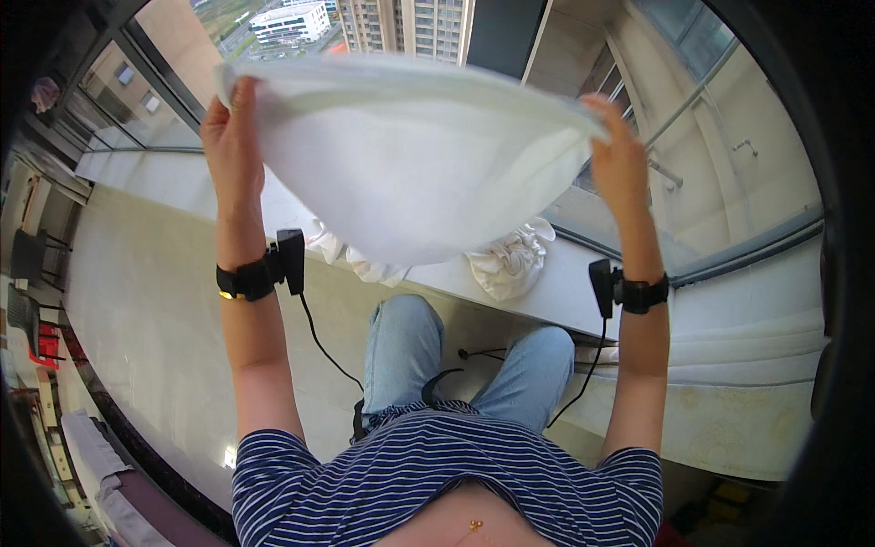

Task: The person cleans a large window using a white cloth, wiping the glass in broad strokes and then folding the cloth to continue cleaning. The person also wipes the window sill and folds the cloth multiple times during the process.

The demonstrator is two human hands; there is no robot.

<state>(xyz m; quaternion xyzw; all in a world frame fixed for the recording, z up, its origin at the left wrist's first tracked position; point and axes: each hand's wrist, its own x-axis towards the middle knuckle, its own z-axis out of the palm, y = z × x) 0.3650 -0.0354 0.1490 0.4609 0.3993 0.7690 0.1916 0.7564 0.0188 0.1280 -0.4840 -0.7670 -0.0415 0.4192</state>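
A white cloth (424, 157) is spread in the air between my hands, its upper edge stretched and its lower part hanging in a curve. My left hand (236, 140) grips its left corner between thumb and fingers. The right corner is pinched in my right hand (618, 154), slightly blurred. Beneath the cloth, a crumpled cream cloth (509, 267) lies on a white window ledge (581, 294). More bunched white cloth (372, 269) lies to its left, partly hidden behind the raised one. Both wrists carry black straps with cabled devices.
Large window panes (738, 157) stand behind the ledge, with tall buildings outside. A pale curtain (745, 342) hangs at the right. Dark chairs (27, 318) and a grey-purple sofa (130, 485) are at the left. My knees are close to the ledge's front edge.
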